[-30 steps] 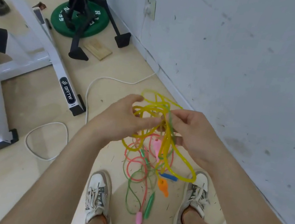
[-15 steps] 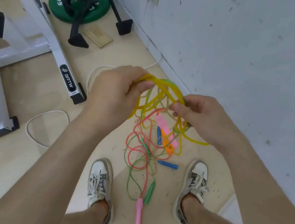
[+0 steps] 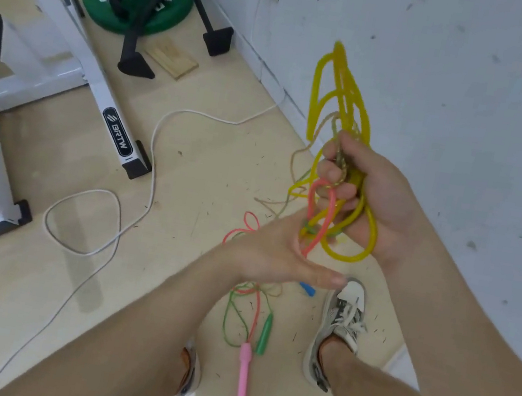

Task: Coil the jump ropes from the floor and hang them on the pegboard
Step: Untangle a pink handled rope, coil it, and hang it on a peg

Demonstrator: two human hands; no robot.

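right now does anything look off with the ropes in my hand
Yes. The yellow rope gripped in the right hand is a loose tangle, not a coil, and a pink rope loop is snagged through it.

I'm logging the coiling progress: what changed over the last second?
The left hand let go of the translucent yellow jump rope and dropped below it, open. The right hand alone grips the coil, lifted higher. The pink plastic handle and green plastic handle stayed on the floor.
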